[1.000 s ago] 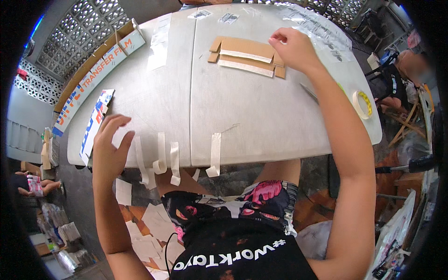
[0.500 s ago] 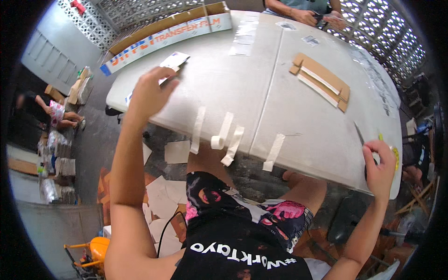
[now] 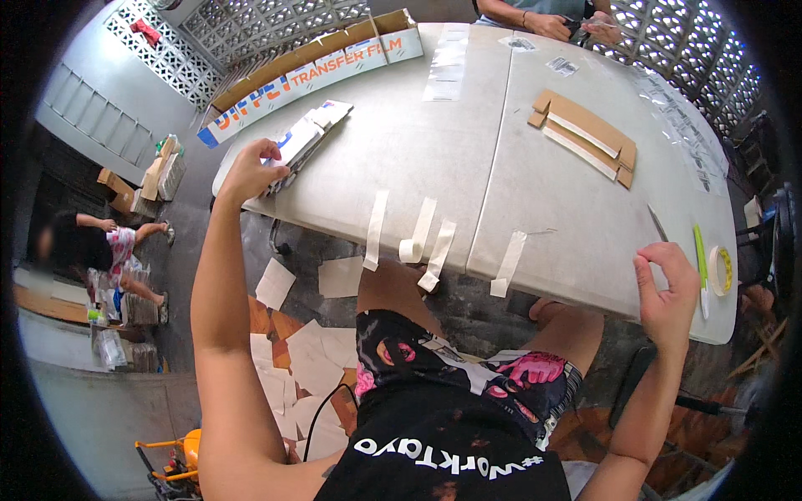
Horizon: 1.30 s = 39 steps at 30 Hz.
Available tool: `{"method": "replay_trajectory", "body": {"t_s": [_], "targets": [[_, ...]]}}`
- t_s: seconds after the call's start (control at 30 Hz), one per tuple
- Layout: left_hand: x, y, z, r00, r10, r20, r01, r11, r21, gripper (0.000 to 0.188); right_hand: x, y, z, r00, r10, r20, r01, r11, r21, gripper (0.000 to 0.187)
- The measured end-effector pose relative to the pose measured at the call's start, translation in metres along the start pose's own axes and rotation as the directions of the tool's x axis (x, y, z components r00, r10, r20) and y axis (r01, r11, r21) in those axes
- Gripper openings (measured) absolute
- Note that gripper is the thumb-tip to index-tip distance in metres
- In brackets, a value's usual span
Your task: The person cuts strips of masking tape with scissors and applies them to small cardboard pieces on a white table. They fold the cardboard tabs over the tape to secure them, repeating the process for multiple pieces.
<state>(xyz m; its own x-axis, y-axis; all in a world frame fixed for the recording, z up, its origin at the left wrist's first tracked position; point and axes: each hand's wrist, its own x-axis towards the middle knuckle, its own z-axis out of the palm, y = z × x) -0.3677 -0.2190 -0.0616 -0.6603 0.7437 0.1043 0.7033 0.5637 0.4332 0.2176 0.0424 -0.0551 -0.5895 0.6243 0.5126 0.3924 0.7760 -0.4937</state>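
Observation:
My left hand (image 3: 253, 170) has its fingers closed at the near end of a stack of folded white cardboard pieces (image 3: 302, 139), at the left of the table. Over at the right edge, my right hand (image 3: 671, 288) has curled fingers, with thumb and forefinger at the near end of a pointed metal blade tool (image 3: 657, 222). The palm and fingers hide its handle. Just right of that hand lie a green and white pen-like tool (image 3: 701, 269) and a roll of tape (image 3: 721, 270) with a yellow core.
Strips of masking tape (image 3: 508, 265) hang over the near edge of the white table (image 3: 434, 150). A flattened brown carton (image 3: 593, 134) lies right of centre, and a long box (image 3: 309, 79) stands far left. Another person's hands (image 3: 576, 29) are across the table.
My left hand has come down onto the near end of the white cardboard stack. My right hand has shifted left, uncovering the pen-like tool and tape roll. The view has shifted slightly.

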Motion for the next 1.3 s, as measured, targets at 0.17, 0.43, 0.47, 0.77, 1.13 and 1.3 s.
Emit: {"method": "replay_trajectory", "body": {"t_s": [0.17, 0.43, 0.47, 0.77, 1.13, 1.3], "targets": [[0.006, -0.004, -0.001, 0.995, 0.077, 0.056, -0.081, 0.994, 0.074, 0.036, -0.011, 0.006, 0.011, 1.0, -0.002, 0.005, 0.002, 1.0, 0.018, 0.008], [0.018, 0.0, -0.026, 0.997, -0.073, -0.033, 0.056, 0.931, -0.36, 0.045, -0.024, 0.003, 0.009, 0.998, 0.017, -0.067, -0.015, 0.999, 0.03, 0.007], [0.012, 0.02, -0.028, 0.992, -0.121, -0.025, 0.091, 0.856, -0.509, 0.046, -0.023, 0.002, 0.01, 0.997, 0.043, -0.066, -0.037, 0.994, 0.1, 0.006], [-0.041, 0.261, 0.095, 0.781, 0.608, 0.141, 0.315, -0.189, -0.93, 0.067, 0.04, -0.074, 0.061, 0.748, 0.337, 0.572, -0.615, 0.027, 0.788, 0.047], [-0.137, 0.277, 0.083, 0.724, 0.61, 0.323, -0.523, 0.79, -0.32, 0.059, 0.025, 0.041, 0.011, 0.842, 0.486, 0.236, -0.535, 0.688, 0.49, 0.033], [-0.121, 0.278, 0.104, 0.785, 0.592, 0.186, -0.505, 0.783, -0.362, 0.037, 0.035, 0.026, 0.012, 0.857, 0.494, 0.145, -0.497, 0.72, 0.484, 0.033]]}}
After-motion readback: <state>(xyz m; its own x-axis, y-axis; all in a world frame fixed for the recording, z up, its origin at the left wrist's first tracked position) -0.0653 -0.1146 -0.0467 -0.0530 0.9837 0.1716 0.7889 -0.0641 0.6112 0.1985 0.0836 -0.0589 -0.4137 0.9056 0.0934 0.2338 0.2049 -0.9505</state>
